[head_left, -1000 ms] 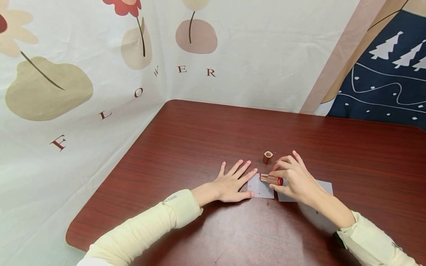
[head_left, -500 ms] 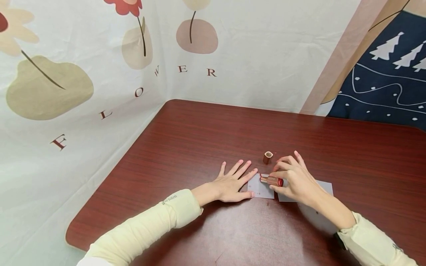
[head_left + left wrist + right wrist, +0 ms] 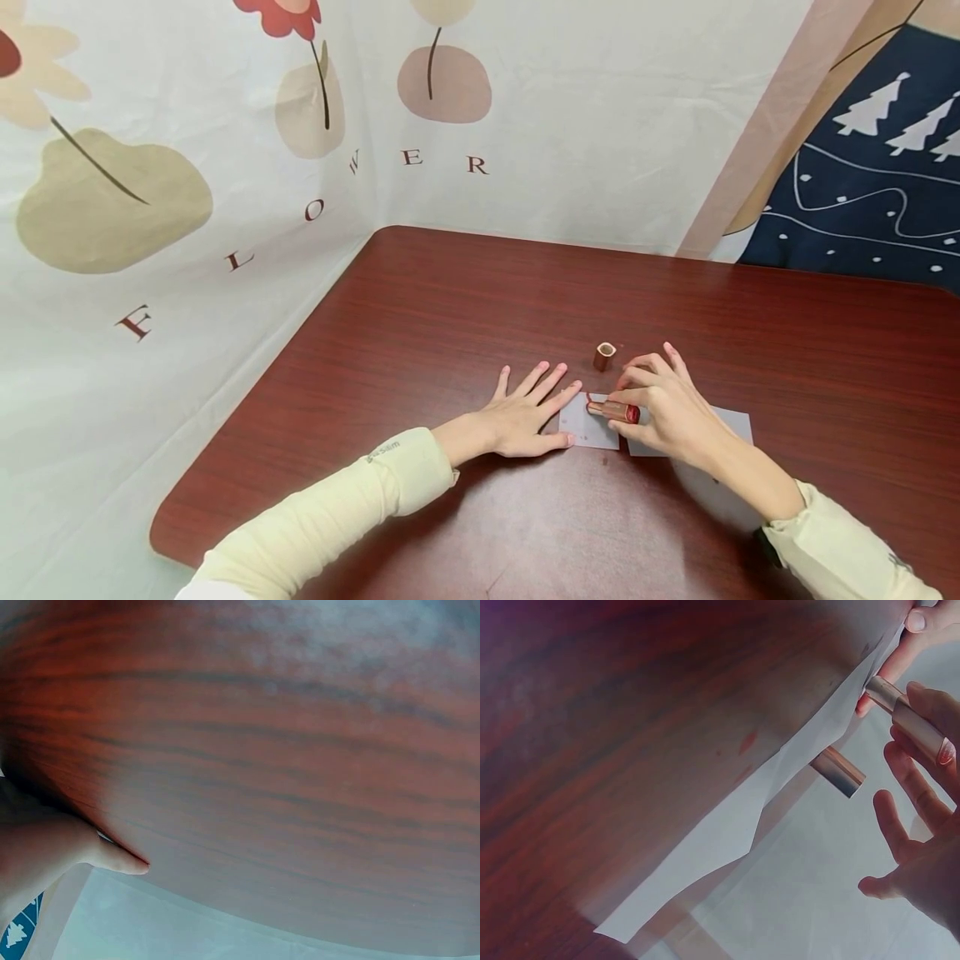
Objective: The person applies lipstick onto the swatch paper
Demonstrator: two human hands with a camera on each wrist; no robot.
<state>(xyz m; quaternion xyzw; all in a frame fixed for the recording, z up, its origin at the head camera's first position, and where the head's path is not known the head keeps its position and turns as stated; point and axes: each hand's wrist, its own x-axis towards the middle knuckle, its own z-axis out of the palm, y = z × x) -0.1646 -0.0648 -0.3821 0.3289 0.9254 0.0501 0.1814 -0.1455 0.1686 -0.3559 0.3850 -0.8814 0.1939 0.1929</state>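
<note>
One lipstick (image 3: 621,412), pinched by fingers (image 3: 634,394) of the right hand (image 3: 669,415), points toward the splayed left hand (image 3: 521,423), long axis nearly sideways

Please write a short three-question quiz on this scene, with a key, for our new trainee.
1. True or false: the brown cap stands upright on the table, its open end up.
2. What does the right hand hold?
A) A pen
B) The lipstick tube
C) A spoon
3. Fill in the blank: the left hand lies with its fingers ____ apart.

Key: 1. True. 2. B. 3. Spread.
</note>
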